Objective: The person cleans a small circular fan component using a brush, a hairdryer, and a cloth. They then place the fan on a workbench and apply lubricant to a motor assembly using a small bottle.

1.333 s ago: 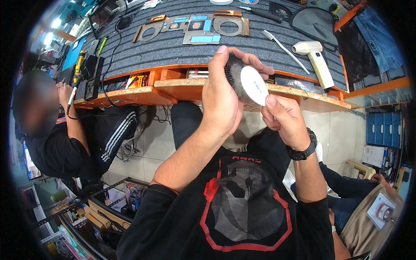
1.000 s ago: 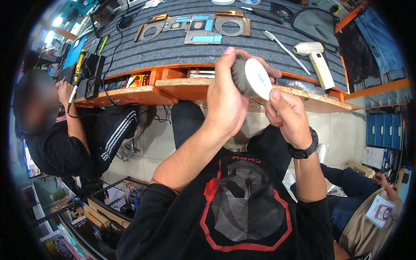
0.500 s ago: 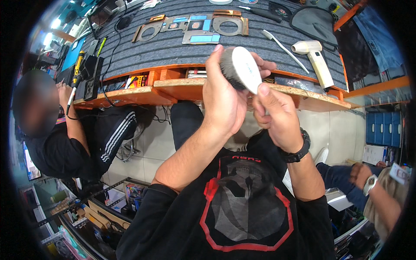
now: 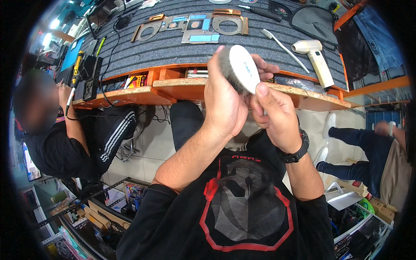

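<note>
My right hand [image 4: 277, 110] grips the narrow end of a white oval-backed brush [image 4: 244, 65] with dense grey bristles. The bristles face left, toward the palm and thumb of my left hand [image 4: 223, 102]. That hand is cupped palm up, its fingers stretched out past the brush's far side. The brush covers the middle of the palm, so whether anything lies there is hidden. Beyond my hands, on the grey striped mat [image 4: 173, 52], lies a flat metal laptop cooling assembly [image 4: 197, 30] with blue pads and two round openings.
A white toothbrush [image 4: 286, 50] and a cream handheld blower [image 4: 314, 60] lie at the mat's right. Open drawers [image 4: 173, 89] run under the front edge. On the left, a co-worker [image 4: 69, 130] sits by a yellow-handled tool [image 4: 79, 65]. Another person [image 4: 381, 151] stands at right.
The brush has shifted slightly left and tilted against my left hand, its bristles now smeared by motion. The person at right has moved back, showing legs and white shoes.
</note>
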Demonstrator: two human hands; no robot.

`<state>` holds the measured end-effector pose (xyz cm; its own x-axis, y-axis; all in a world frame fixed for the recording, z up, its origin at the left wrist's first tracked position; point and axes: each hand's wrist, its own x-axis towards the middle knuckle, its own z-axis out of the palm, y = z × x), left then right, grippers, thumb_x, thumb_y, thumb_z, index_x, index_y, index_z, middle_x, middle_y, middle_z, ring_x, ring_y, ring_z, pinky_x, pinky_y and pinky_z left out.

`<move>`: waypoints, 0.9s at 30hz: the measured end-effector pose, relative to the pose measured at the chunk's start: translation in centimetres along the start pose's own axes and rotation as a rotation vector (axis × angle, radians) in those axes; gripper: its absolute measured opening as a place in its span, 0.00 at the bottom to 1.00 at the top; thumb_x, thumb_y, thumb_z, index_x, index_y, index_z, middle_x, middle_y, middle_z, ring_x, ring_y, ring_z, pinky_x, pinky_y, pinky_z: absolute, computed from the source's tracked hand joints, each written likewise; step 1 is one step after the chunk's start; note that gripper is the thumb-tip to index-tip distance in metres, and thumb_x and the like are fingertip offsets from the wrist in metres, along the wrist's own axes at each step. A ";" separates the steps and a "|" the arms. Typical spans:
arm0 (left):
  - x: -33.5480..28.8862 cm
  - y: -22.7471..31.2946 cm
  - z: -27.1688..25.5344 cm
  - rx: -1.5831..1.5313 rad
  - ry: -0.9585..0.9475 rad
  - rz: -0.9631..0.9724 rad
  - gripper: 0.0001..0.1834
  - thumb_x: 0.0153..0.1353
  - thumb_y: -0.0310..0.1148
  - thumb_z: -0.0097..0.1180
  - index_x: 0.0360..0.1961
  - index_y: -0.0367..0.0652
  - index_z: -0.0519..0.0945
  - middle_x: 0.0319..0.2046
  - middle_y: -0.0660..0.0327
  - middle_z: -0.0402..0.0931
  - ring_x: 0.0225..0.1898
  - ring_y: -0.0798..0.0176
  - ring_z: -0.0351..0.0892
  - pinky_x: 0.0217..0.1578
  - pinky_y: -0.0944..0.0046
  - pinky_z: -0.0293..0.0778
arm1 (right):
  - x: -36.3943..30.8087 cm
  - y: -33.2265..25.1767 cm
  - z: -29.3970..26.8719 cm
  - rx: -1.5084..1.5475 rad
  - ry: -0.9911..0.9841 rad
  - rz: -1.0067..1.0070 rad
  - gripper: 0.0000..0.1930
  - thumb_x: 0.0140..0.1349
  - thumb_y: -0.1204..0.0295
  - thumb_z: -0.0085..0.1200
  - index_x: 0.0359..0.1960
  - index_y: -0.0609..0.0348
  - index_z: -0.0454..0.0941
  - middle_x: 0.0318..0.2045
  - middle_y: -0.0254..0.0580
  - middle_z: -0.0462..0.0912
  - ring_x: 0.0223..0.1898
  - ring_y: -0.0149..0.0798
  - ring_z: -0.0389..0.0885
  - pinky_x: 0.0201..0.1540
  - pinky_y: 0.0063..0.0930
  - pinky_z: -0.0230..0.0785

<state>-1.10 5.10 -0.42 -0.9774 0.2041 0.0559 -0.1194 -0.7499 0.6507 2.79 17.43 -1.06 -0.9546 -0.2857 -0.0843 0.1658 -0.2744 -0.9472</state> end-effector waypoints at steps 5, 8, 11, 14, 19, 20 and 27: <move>0.1 0.2 -0.2 -0.056 0.042 -0.056 0.26 0.74 0.54 0.33 0.40 0.42 0.73 0.37 0.53 0.78 0.48 0.46 0.80 0.54 0.52 0.76 | -0.5 0.0 -0.1 -0.074 0.067 -0.011 0.26 0.75 0.52 0.46 0.21 0.57 0.68 0.20 0.23 0.63 0.21 0.19 0.55 0.22 0.18 0.45; 0.4 0.5 -0.4 -0.144 0.044 -0.067 0.27 0.73 0.54 0.33 0.40 0.41 0.75 0.37 0.53 0.79 0.48 0.46 0.80 0.55 0.52 0.75 | -0.4 0.0 0.2 -0.125 0.056 -0.042 0.25 0.75 0.53 0.46 0.22 0.57 0.70 0.20 0.23 0.64 0.22 0.20 0.57 0.24 0.20 0.48; 0.5 0.6 -0.5 -0.164 0.048 -0.079 0.28 0.73 0.54 0.32 0.41 0.40 0.76 0.38 0.53 0.79 0.49 0.46 0.80 0.55 0.52 0.74 | -0.7 -0.1 -0.7 -0.197 0.075 -0.053 0.25 0.75 0.53 0.47 0.22 0.58 0.69 0.20 0.24 0.64 0.22 0.20 0.57 0.24 0.19 0.49; 0.1 0.5 0.1 -0.077 0.045 -0.079 0.26 0.73 0.54 0.33 0.39 0.41 0.74 0.38 0.54 0.78 0.49 0.46 0.80 0.55 0.52 0.74 | -0.4 -0.3 -0.1 -0.206 0.088 -0.080 0.25 0.75 0.53 0.47 0.23 0.59 0.70 0.20 0.24 0.65 0.23 0.21 0.59 0.25 0.20 0.52; 0.2 0.5 -0.1 -0.162 0.058 -0.100 0.26 0.73 0.54 0.34 0.38 0.43 0.74 0.37 0.54 0.78 0.50 0.45 0.79 0.55 0.51 0.75 | -0.5 0.3 -1.2 -0.259 0.111 -0.117 0.26 0.75 0.53 0.47 0.23 0.60 0.71 0.19 0.25 0.66 0.23 0.21 0.60 0.26 0.21 0.54; 0.1 0.4 0.0 -0.134 0.062 -0.100 0.26 0.73 0.54 0.34 0.38 0.43 0.74 0.37 0.54 0.77 0.50 0.45 0.79 0.55 0.51 0.75 | -0.5 0.0 -0.9 -0.280 0.130 -0.106 0.25 0.75 0.54 0.47 0.22 0.60 0.71 0.19 0.25 0.66 0.23 0.21 0.61 0.26 0.21 0.54; 0.2 0.9 0.3 -0.130 0.038 -0.174 0.26 0.72 0.54 0.36 0.39 0.41 0.74 0.37 0.53 0.77 0.50 0.44 0.79 0.55 0.52 0.75 | -0.3 0.3 -1.6 -0.353 0.149 -0.192 0.24 0.75 0.56 0.48 0.23 0.61 0.72 0.19 0.27 0.69 0.23 0.22 0.62 0.26 0.22 0.56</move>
<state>-1.34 4.61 0.38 -0.9456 0.3157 -0.0787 -0.3060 -0.7806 0.5450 2.71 18.92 -1.83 -0.9895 -0.1171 0.0845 -0.0884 0.0284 -0.9957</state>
